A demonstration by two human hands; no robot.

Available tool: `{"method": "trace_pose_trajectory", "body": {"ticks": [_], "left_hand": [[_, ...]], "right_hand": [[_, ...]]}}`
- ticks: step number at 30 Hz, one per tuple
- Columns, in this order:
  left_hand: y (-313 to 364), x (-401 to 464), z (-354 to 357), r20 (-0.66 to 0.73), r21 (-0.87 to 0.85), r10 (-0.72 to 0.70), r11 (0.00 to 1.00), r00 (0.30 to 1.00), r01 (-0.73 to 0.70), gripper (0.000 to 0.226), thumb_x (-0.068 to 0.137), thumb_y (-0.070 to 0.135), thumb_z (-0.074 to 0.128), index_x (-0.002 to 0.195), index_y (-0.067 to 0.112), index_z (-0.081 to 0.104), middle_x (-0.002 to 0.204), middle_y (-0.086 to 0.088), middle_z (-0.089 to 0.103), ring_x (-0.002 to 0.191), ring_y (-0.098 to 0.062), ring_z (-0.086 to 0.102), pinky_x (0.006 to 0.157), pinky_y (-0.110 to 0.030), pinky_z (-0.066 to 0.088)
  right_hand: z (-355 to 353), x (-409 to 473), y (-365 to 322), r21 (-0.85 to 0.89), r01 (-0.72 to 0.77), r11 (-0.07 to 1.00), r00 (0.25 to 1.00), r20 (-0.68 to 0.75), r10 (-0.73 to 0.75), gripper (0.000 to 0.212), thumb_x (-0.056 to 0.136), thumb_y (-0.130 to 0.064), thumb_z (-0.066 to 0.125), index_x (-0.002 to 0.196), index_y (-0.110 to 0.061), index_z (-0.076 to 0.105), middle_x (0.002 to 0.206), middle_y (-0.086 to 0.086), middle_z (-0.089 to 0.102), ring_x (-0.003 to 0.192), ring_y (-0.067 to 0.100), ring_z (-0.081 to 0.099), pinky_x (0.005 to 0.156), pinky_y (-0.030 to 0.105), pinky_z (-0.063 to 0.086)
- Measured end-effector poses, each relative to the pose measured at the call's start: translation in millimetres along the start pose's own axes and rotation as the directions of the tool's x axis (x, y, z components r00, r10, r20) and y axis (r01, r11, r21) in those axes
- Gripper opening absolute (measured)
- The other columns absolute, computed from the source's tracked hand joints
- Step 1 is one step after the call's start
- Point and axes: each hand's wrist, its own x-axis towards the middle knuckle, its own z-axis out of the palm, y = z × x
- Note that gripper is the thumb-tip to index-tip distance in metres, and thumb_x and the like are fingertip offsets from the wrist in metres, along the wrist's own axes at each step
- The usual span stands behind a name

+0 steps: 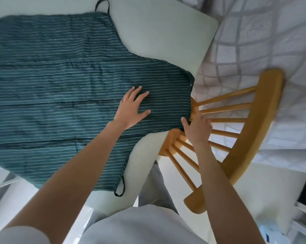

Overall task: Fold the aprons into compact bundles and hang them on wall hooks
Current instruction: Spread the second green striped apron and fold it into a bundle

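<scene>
Apron is lying spread flat on the white bench, filling the frame's left. Left hand is pressing it with straight fingers; right hand is pinching its bib edge at centre.

No text, label, brand, number or sign can be read anywhere in the head view. The striped apron carries only thin pale lines on dark teal cloth, with no printed words or tag showing.
</scene>
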Motion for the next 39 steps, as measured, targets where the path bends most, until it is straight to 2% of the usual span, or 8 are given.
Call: {"method": "trace_pose_trajectory", "body": {"ticks": [8, 14, 18, 24, 29, 32, 35, 39], "left_hand": [[-70, -118, -8, -0.178, -0.026, -0.046, 0.999, 0.983, 0.042, 0.043, 0.084, 0.042, 0.061, 0.122, 0.022, 0.055, 0.125, -0.003, 0.052, 0.118, -0.025, 0.044, 0.099, -0.048, 0.039], [-130, -227, -4, -0.083, -0.014, -0.019, 1.0, 0.996, 0.017, 0.05, 0.077, 0.069, 0.047, 0.097, 0.025, 0.057, 0.096, 0.006, 0.057, 0.091, -0.016, 0.051, 0.085, -0.035, 0.041], [-155, -282, 5, 0.087, 0.061, 0.059, 0.996, 0.994, -0.065, 0.057, 0.072, 0.072, 0.052, 0.105, 0.026, 0.058, 0.105, 0.003, 0.056, 0.098, -0.018, 0.051, 0.088, -0.036, 0.042], [-175, -308, 8, 0.13, 0.119, 0.006, 0.993, 0.991, -0.022, 0.052, 0.076, 0.057, 0.065, 0.116, 0.025, 0.054, 0.122, 0.002, 0.049, 0.114, -0.019, 0.044, 0.096, -0.038, 0.037], [-179, -313, -4, -0.122, 0.087, -0.065, 0.993, 0.99, 0.076, 0.018, 0.089, 0.016, 0.058, 0.106, 0.015, 0.06, 0.107, -0.004, 0.06, 0.099, -0.026, 0.054, 0.08, -0.037, 0.046], [-189, -323, -20, -0.319, 0.07, -0.123, 0.986, 0.94, 0.153, 0.026, 0.084, -0.004, 0.054, 0.102, 0.01, 0.064, 0.105, -0.009, 0.064, 0.096, -0.03, 0.053, 0.08, -0.041, 0.045], [-197, -346, -34, -0.455, 0.028, -0.199, 0.971, 0.868, 0.237, 0.031, 0.079, -0.011, 0.054, 0.101, 0.008, 0.066, 0.103, -0.012, 0.064, 0.094, -0.033, 0.054, 0.079, -0.042, 0.046], [-199, -383, -45, -0.45, -0.103, -0.275, 0.961, 0.85, 0.256, 0.026, 0.085, -0.003, 0.055, 0.106, 0.009, 0.065, 0.107, -0.014, 0.065, 0.092, -0.035, 0.06, 0.077, -0.042, 0.049]], "right_hand": [[29, -70, -59, 0.148, 0.499, 0.854, 0.86, -0.207, -0.467, 0.022, 0.089, -0.025, 0.06, 0.109, -0.016, 0.062, 0.109, 0.003, 0.063, 0.103, 0.02, 0.053, 0.086, 0.025, 0.043], [83, -182, -103, 0.073, 0.761, 0.645, 0.602, 0.293, -0.743, 0.047, 0.072, -0.058, 0.068, 0.092, -0.02, 0.049, 0.082, -0.007, 0.048, 0.073, 0.014, 0.043, 0.069, 0.028, 0.032], [123, -231, -94, -0.148, 0.718, 0.68, 0.689, 0.293, -0.663, 0.051, 0.076, -0.047, 0.071, 0.115, -0.02, 0.051, 0.106, 0.004, 0.051, 0.092, 0.022, 0.05, 0.077, 0.031, 0.045], [122, -242, -87, 0.04, 0.712, 0.701, 0.692, 0.128, -0.71, 0.02, 0.087, -0.002, 0.059, 0.105, -0.002, 0.069, 0.098, 0.015, 0.065, 0.088, 0.03, 0.063, 0.077, 0.036, 0.053], [95, -244, -103, 0.137, 0.678, 0.722, 0.735, -0.109, -0.669, 0.019, 0.092, -0.009, 0.052, 0.105, -0.004, 0.065, 0.1, 0.011, 0.064, 0.093, 0.023, 0.058, 0.078, 0.023, 0.044], [82, -244, -103, 0.264, 0.622, 0.737, 0.783, -0.184, -0.594, 0.018, 0.094, -0.012, 0.053, 0.105, -0.005, 0.066, 0.098, 0.009, 0.065, 0.081, 0.019, 0.063, 0.064, 0.024, 0.052], [70, -247, -98, 0.474, 0.45, 0.757, 0.889, -0.159, -0.429, 0.018, 0.09, -0.013, 0.061, 0.104, -0.007, 0.069, 0.099, 0.008, 0.068, 0.072, 0.018, 0.067, 0.057, 0.031, 0.058], [55, -254, -85, 0.377, 0.529, 0.76, 0.842, -0.116, -0.528, 0.017, 0.087, -0.015, 0.065, 0.102, -0.008, 0.071, 0.099, 0.006, 0.071, 0.085, 0.011, 0.062, 0.071, 0.011, 0.047]]}}
